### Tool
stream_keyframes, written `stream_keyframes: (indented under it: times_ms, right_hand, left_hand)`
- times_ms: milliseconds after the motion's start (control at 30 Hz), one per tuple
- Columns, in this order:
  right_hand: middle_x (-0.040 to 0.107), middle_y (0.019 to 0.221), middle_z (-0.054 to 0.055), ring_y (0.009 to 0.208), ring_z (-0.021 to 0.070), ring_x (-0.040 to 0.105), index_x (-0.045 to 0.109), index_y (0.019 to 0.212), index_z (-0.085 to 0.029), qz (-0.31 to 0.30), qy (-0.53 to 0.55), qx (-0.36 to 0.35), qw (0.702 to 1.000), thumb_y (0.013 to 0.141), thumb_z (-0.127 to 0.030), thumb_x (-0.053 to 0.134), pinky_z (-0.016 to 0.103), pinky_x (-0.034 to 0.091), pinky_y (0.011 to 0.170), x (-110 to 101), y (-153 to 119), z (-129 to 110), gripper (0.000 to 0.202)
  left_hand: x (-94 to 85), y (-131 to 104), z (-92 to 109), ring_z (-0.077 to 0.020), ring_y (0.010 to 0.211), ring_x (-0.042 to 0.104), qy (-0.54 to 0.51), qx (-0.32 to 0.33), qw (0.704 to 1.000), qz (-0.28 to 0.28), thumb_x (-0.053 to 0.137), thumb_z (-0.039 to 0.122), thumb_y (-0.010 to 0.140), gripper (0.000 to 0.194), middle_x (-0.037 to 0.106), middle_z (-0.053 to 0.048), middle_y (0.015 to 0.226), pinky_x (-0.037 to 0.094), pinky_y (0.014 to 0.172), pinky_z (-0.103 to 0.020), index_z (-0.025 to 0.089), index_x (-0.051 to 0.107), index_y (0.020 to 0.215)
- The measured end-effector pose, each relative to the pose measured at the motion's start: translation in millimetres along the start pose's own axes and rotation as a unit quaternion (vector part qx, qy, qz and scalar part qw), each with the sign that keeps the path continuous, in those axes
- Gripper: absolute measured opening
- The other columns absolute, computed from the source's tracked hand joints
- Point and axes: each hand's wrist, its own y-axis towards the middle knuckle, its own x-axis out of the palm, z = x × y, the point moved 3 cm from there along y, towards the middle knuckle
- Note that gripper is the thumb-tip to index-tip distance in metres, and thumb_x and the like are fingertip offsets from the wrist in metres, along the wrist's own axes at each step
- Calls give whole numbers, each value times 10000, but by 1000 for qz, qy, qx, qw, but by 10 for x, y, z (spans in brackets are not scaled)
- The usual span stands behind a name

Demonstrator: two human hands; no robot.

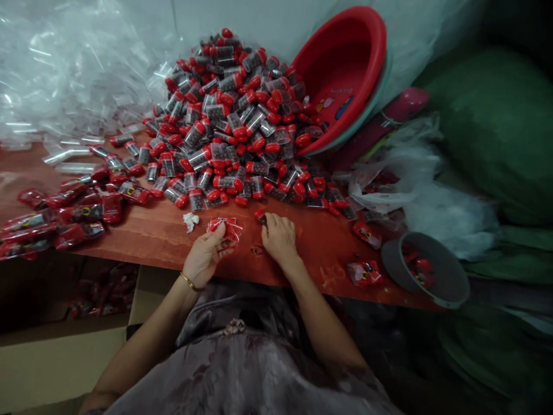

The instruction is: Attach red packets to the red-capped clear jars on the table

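My left hand (pixel 204 257), with a gold bangle at its wrist, pinches several small red printed labels (pixel 228 229) just above the table. Under my right hand (pixel 280 237) a small red-capped bottle (pixel 260 215) shows only in part; the fingers are curled round it. Just in front of both hands rises a big heap of clear bottles (pixel 233 124) with red caps and dark contents. Between the hands small dark rings (pixel 256 250) lie on the table. A crumpled white scrap (pixel 190 221) rests to the left of the labels.
A red basin (pixel 345 75) leans on its side at the heap's right. Clear plastic sleeves (pixel 86 75) pile up back left; wrapped red bottles (pixel 82 213) lie left. A grey bowl (pixel 449 288) stands at the table's right edge, and a cardboard box (pixel 64 351) is below left.
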Motion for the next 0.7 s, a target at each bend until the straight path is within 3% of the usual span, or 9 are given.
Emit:
stream_keyframes:
  times_ms: [67,133,267,333,500,700]
  right_hand:
    - [683,956,148,851,253,588,606,1063,-124,-3,54,-1,999,813,-169,471,373,421,782,-38,-73,20,288]
    - [689,859,97,773,217,608,608,1042,-154,-14,158,12,987,837,-249,482,320,448,708,-137,-214,-6,258]
    - [636,671,3,496,115,542,607,1009,-186,-91,392,67,913,888,-406,451,229,415,494,-409,-582,-127,295]
    - [612,627,-14,428,86,486,616,992,-180,-116,454,88,879,885,-425,457,210,380,438,-536,-713,-184,311]
    - [569,533,-29,388,65,432,647,866,-161,-166,495,104,846,826,-411,544,190,336,395,-693,-743,-242,273]
    - [550,494,-38,378,52,418,653,798,-156,-257,514,121,809,781,-406,586,161,287,356,-646,-682,-265,259]
  left_hand:
    - [24,-7,-32,-136,606,636,12,-11,1000,-14,778,464,602,367,695,-37,684,506,600,-258,147,634,717]
    - [38,-17,-59,-140,617,641,18,-20,999,-20,774,476,605,377,698,-46,694,501,595,-252,145,643,728]
    - [57,-45,-72,-139,615,640,30,-28,999,-23,796,459,579,370,691,-49,662,494,589,-240,135,647,678]
    - [73,-58,-75,-134,604,634,44,-25,998,-24,807,453,562,372,689,-49,650,488,578,-232,130,653,665]
    - [121,-99,-81,-111,554,593,104,5,994,-31,831,474,482,413,686,-39,615,479,576,-227,117,693,635]
    - [158,-139,-23,-127,612,602,172,53,980,-88,815,465,513,368,705,-35,646,496,686,-258,143,738,673]
